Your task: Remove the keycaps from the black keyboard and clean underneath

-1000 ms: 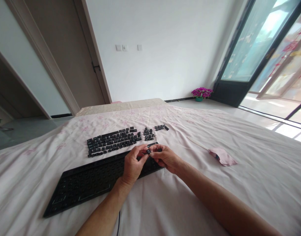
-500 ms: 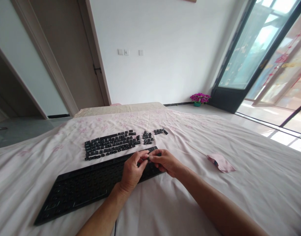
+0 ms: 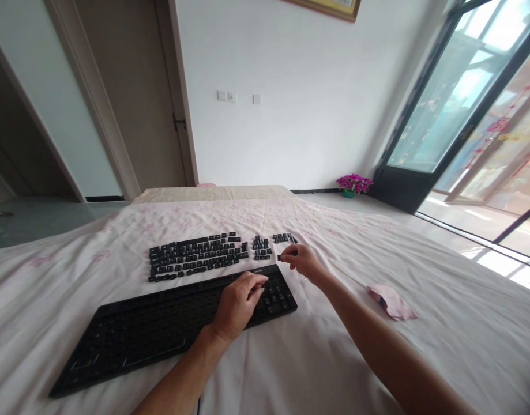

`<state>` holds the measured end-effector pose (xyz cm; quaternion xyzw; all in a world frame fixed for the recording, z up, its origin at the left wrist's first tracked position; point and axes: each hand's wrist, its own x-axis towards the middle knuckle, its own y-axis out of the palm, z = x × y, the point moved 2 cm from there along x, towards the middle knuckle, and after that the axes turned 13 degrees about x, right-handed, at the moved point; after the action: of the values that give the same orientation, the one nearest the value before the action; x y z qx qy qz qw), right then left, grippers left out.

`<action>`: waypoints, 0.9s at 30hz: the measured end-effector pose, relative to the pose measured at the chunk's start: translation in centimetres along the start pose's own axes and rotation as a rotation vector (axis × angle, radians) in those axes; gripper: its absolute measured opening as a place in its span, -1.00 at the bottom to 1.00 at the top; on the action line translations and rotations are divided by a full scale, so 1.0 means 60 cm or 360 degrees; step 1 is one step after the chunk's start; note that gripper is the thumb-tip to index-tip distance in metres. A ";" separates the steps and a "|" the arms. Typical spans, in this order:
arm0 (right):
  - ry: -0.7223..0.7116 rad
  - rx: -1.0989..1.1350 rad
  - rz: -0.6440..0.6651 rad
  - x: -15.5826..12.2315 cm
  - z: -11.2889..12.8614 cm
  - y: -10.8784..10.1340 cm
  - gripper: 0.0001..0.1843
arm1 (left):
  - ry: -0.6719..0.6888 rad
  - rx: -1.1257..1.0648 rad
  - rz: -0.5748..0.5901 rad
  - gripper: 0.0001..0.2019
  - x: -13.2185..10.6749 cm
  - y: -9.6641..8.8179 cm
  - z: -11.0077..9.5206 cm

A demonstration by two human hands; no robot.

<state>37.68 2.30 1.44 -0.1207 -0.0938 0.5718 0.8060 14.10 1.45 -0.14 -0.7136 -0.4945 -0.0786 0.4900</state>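
Observation:
A black keyboard base (image 3: 152, 328) with its caps off lies across the pale pink sheet. My left hand (image 3: 239, 305) rests on its right part, fingers curled loosely on the frame and holding nothing I can see. My right hand (image 3: 303, 260) reaches past the keyboard's far right corner and pinches a small black keycap (image 3: 284, 256) between its fingertips. It hovers just below a short row of loose keycaps (image 3: 284, 237). Rows of removed black keycaps (image 3: 195, 255) lie laid out behind the keyboard, with a smaller cluster (image 3: 261, 248) to their right.
A folded pink cloth (image 3: 392, 302) lies on the sheet to the right. The bed (image 3: 420, 346) fills the foreground. Beyond it are a door (image 3: 130, 98), a pot of purple flowers (image 3: 353, 183) on the floor and glass sliding doors (image 3: 472, 115).
Both hands were together over the keyboard's right end holding a keycap. My right hand has now moved away up and right with the keycap, while my left hand has settled onto the keyboard.

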 end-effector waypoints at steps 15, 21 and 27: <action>-0.0130 -0.0537 -0.0186 0.126 -0.052 -0.001 -0.77 | -0.0042 -0.0001 0.0236 -0.76 0.004 0.003 0.000; -0.0140 -0.0596 -0.0281 0.130 -0.063 -0.003 -0.77 | -0.0043 -0.0015 0.0250 -0.77 0.003 0.006 0.001; -0.0139 -0.0629 -0.0358 0.125 -0.065 0.001 -0.79 | -0.0029 -0.0035 0.0248 -0.77 0.003 0.004 0.001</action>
<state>41.25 9.06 -2.21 -0.2401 -0.2517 0.4534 0.8206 14.38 1.59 -0.20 -0.7559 -0.4411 -0.0393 0.4822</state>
